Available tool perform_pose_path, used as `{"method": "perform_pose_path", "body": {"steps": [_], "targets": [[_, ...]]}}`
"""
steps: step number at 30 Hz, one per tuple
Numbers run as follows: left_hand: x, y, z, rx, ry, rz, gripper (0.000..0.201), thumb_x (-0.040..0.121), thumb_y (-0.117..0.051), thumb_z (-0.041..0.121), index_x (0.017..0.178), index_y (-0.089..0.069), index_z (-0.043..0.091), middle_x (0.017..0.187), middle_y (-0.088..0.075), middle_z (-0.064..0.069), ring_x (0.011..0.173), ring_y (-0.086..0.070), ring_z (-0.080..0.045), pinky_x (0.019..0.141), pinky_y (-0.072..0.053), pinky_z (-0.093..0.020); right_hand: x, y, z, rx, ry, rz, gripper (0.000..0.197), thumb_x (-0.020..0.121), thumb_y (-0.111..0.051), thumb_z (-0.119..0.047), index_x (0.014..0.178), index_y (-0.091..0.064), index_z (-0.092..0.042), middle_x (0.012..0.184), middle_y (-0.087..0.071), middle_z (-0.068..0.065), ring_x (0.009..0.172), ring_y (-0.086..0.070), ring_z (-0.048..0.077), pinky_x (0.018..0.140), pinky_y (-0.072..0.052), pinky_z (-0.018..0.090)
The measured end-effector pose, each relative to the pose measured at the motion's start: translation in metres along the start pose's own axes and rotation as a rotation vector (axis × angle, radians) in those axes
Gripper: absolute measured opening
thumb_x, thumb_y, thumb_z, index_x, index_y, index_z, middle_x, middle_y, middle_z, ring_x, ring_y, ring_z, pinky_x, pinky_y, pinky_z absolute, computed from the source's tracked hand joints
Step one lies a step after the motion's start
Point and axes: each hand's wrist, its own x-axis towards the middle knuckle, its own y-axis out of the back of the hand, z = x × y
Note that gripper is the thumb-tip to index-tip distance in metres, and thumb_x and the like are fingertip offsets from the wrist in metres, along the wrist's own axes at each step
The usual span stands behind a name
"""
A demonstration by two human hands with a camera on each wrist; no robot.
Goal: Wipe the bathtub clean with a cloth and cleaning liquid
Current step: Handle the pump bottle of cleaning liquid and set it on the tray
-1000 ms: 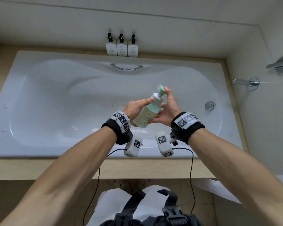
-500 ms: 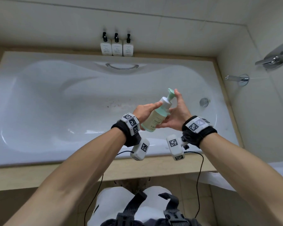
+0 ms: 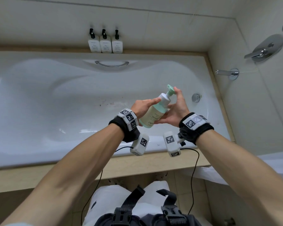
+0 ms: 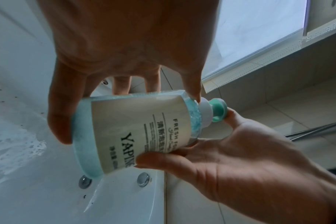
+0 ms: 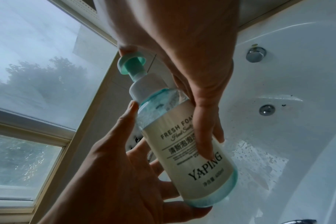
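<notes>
A clear bottle [image 3: 153, 111] of blue-green cleaning liquid with a cream label and a mint pump head [image 3: 170, 89] is tilted above the white bathtub [image 3: 39, 95]. My left hand [image 3: 145, 106] grips its body; the left thumb [image 4: 58, 121] lies on one side and the fingers wrap behind. My right hand [image 3: 174, 105] holds it from the other side: the right thumb [image 5: 207, 136] presses on the label and a fingertip [image 5: 126, 48] rests on the pump head. Dark specks [image 3: 104, 103] dot the tub floor. I see no cloth.
Three white pump bottles [image 3: 105, 44] stand on the far ledge above a chrome grab handle [image 3: 111, 64]. A chrome knob [image 3: 196, 97] sits at the tub's right end. A spout [image 3: 227, 73] and mixer handle [image 3: 265, 49] are mounted on the right wall. White material [image 3: 276, 163] lies at right.
Both hands keep the same hold on the bottle. They have drifted a little right, toward the chrome knob, and the head view has swung right, showing more of the right wall.
</notes>
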Motion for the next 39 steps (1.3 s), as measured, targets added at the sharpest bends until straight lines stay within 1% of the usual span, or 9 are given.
{"method": "perform_pose_path", "body": {"steps": [2,5,7,13,17,22,28,33,39], "targets": [[0.005,-0.017,0.006,0.003,0.008,0.010,0.047,0.076,-0.067,0.062,0.104,-0.073,0.025,0.089,-0.074,-0.004,0.070,-0.069,-0.022,0.052,-0.052,-0.027,0.001,0.015,-0.009,-0.006,0.002,0.008,0.092,0.066,-0.065,-0.070,0.125,-0.048,-0.002,0.124,-0.055,0.029,0.109,-0.056,0.052,0.089,-0.042,0.072],[0.014,-0.047,0.017,-0.017,0.000,0.039,0.046,0.078,-0.067,0.059,0.108,-0.073,0.024,0.087,-0.073,-0.002,0.067,-0.069,-0.019,0.040,-0.049,-0.023,0.004,0.044,-0.026,-0.017,0.004,-0.012,0.090,0.067,-0.063,-0.070,0.125,-0.049,-0.002,0.124,-0.054,0.029,0.110,-0.056,0.052,0.090,-0.043,0.071],[0.020,-0.069,0.024,-0.023,0.005,0.052,0.046,0.079,-0.067,0.058,0.111,-0.071,0.025,0.089,-0.073,-0.002,0.068,-0.069,-0.018,0.039,-0.049,-0.021,0.007,0.065,-0.038,-0.029,-0.009,-0.031,0.090,0.068,-0.062,-0.072,0.124,-0.049,-0.002,0.124,-0.054,0.029,0.110,-0.056,0.051,0.090,-0.043,0.070],[0.037,-0.139,0.041,0.012,0.036,0.082,0.047,0.080,-0.061,0.062,0.111,-0.068,0.028,0.090,-0.070,0.000,0.073,-0.066,-0.019,0.057,-0.049,-0.029,0.015,0.137,-0.077,-0.082,-0.078,-0.129,0.107,0.062,-0.065,-0.078,0.133,-0.042,-0.001,0.129,-0.050,0.032,0.116,-0.051,0.052,0.097,-0.041,0.067],[0.046,-0.181,0.052,-0.002,0.054,0.099,0.044,0.084,-0.059,0.059,0.110,-0.067,0.024,0.083,-0.067,0.003,0.068,-0.064,-0.017,0.053,-0.048,-0.025,0.012,0.174,-0.103,-0.111,-0.126,-0.169,0.116,0.054,-0.069,-0.080,0.138,-0.038,-0.004,0.133,-0.047,0.032,0.119,-0.047,0.055,0.097,-0.038,0.069],[0.062,-0.229,0.063,0.033,0.044,0.078,0.054,0.079,-0.060,0.066,0.111,-0.070,0.023,0.092,-0.070,0.000,0.076,-0.067,-0.022,0.065,-0.055,-0.035,0.006,0.218,-0.127,-0.053,-0.130,-0.202,0.114,0.059,-0.065,-0.080,0.140,-0.036,-0.005,0.135,-0.046,0.029,0.123,-0.044,0.054,0.100,-0.032,0.072],[0.087,-0.277,0.069,0.089,0.024,0.046,0.056,0.077,-0.061,0.068,0.109,-0.070,0.024,0.096,-0.072,-0.004,0.079,-0.069,-0.024,0.059,-0.054,-0.033,0.008,0.269,-0.139,0.022,-0.060,-0.105,0.107,0.055,-0.070,-0.075,0.136,-0.045,-0.008,0.133,-0.051,0.026,0.119,-0.049,0.052,0.095,-0.033,0.075],[0.101,-0.316,0.075,0.134,-0.016,0.039,0.039,0.080,-0.060,0.066,0.096,-0.069,0.032,0.083,-0.070,0.004,0.073,-0.067,-0.019,0.059,-0.051,-0.029,0.005,0.305,-0.146,0.090,0.007,-0.009,0.099,0.055,-0.071,-0.073,0.128,-0.055,-0.008,0.127,-0.055,0.023,0.113,-0.054,0.051,0.091,-0.036,0.075],[0.116,-0.358,0.086,0.186,-0.062,-0.003,0.046,0.084,-0.056,0.064,0.112,-0.068,0.030,0.081,-0.067,0.005,0.064,-0.064,-0.012,0.045,-0.043,-0.019,-0.002,0.339,-0.157,0.148,0.062,0.044,0.089,0.057,-0.068,-0.073,0.120,-0.066,-0.011,0.129,-0.058,0.019,0.113,-0.054,0.051,0.090,-0.035,0.076]]}}
